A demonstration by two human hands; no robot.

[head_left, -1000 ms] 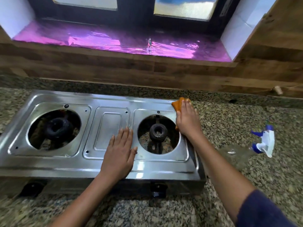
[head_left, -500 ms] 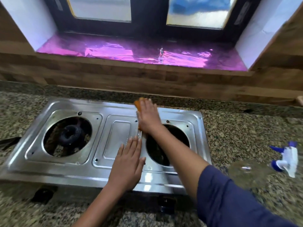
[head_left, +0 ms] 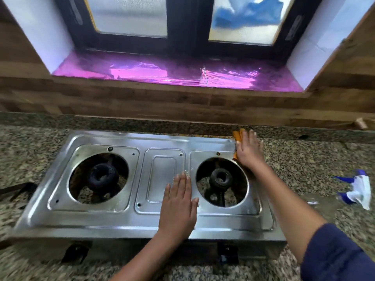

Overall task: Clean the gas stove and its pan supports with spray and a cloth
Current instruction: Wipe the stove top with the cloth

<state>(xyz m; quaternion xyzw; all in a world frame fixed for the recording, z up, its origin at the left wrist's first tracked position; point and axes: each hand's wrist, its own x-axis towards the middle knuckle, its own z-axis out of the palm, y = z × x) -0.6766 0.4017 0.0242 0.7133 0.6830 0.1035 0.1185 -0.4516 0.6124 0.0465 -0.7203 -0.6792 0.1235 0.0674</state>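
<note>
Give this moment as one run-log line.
step: wipe stove | right hand: presses orange cloth on back right corner | left hand: flat on stove | spray bottle: on counter

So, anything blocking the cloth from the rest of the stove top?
Only the left hand, flat mid-front on the steel stove top; right hand presses the orange cloth at the back-right corner.

left grip [head_left: 178, 203]: flat, fingers straight | right grip [head_left: 248, 153]: flat, arm extended

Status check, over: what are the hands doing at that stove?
Left hand flat on the gas stove, fingers straight. Right hand pressing the orange cloth on its far right corner. Spray bottle lying on the counter, out of the way.
</note>
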